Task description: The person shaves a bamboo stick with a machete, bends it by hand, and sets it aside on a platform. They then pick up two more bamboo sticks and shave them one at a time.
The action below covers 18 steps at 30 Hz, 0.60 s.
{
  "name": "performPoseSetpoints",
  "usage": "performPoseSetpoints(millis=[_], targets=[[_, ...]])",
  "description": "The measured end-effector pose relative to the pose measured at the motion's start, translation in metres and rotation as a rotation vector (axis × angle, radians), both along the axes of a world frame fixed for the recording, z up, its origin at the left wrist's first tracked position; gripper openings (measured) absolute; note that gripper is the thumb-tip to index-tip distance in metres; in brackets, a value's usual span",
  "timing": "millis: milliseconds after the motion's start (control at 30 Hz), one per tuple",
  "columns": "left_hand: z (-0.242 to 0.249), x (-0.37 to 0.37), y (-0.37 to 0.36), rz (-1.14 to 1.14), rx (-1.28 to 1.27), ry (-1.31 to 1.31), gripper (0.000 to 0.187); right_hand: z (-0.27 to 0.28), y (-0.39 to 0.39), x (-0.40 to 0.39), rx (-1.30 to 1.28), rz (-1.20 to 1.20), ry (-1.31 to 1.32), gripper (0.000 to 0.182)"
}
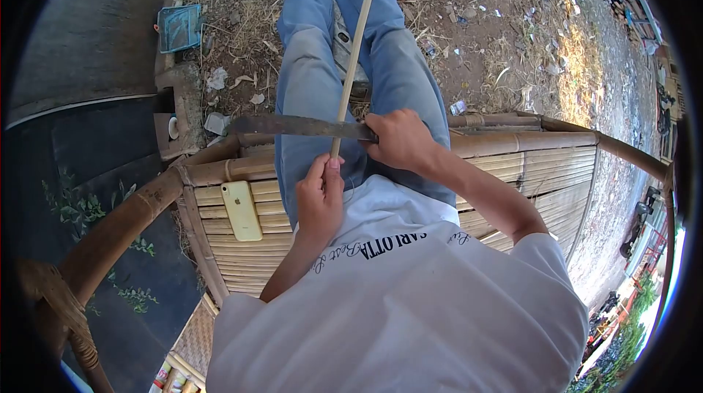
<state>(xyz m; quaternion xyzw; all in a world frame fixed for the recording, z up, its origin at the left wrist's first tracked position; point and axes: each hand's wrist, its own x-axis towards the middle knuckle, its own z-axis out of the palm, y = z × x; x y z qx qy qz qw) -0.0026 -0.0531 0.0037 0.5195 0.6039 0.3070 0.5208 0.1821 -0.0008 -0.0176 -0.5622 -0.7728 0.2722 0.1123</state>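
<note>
A long, thin bamboo strip (355, 56) runs from my lap out past my knees, between my legs. Its near end is pinched in the fingers of my left hand (321, 195), close to my waist. My right hand (405, 142) is wrapped round the dark handle of a machete (285, 126). The blade points left across my thighs and crosses the strip just beyond my left fingertips; it appears to touch the strip. The blade looks dark and worn. My right fingers hide most of the handle.
I sit on a bamboo slat bench (527, 166) with a thick bamboo rail (139, 210) at the left. A yellow phone (241, 211) lies on the slats at my left. A blue plastic basket (179, 28) and scattered litter are on the dirt ground (483, 42).
</note>
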Motion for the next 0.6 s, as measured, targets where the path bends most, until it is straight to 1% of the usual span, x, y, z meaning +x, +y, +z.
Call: performPoseSetpoints(millis=[33,100,133,200,233,300,333,367,433,467,500,567,600], targets=[[0.001,0.000,0.001,-0.006,-0.002,0.001,0.024,-0.002,0.002,0.003,-0.002,-0.006,0.001,0.018],[0.002,0.001,0.005,-0.017,-0.013,-0.013,0.025,-0.006,0.017,0.012,0.036,-0.115,-0.055,0.019],[0.002,0.002,0.005,-0.012,-0.012,-0.016,0.025,-0.009,0.022,0.014,0.038,-0.110,-0.057,0.019],[0.002,0.001,0.008,-0.027,-0.063,-0.040,0.026,-0.011,0.033,0.014,-0.008,-0.257,-0.122,0.024],[0.002,0.001,0.008,-0.020,-0.058,-0.038,0.026,-0.007,0.029,0.012,-0.004,-0.250,-0.119,0.024],[0.004,0.002,0.005,-0.040,-0.070,-0.058,0.026,0.005,0.007,0.004,-0.104,-0.047,-0.040,0.023],[0.004,0.002,0.005,-0.047,-0.096,-0.052,0.028,0.003,-0.002,0.002,-0.106,0.070,-0.034,0.022],[0.004,0.001,0.005,-0.054,-0.097,-0.049,0.028,0.003,-0.001,0.005,-0.106,0.063,-0.031,0.022],[0.006,0.000,0.005,-0.102,-0.116,-0.043,0.029,0.003,0.009,0.014,-0.053,-0.035,-0.053,0.022],[0.009,0.000,0.007,-0.091,-0.127,-0.037,0.029,-0.012,0.018,0.022,0.011,-0.169,-0.040,0.020],[0.008,0.001,0.007,-0.089,-0.128,-0.042,0.029,-0.014,0.023,0.025,0.010,-0.166,-0.044,0.020],[0.007,0.001,0.009,-0.084,-0.174,-0.074,0.029,-0.015,0.031,0.025,0.044,-0.281,-0.104,0.020],[0.008,0.000,0.011,-0.083,-0.168,-0.071,0.029,-0.011,0.027,0.020,0.049,-0.280,-0.100,0.020]])
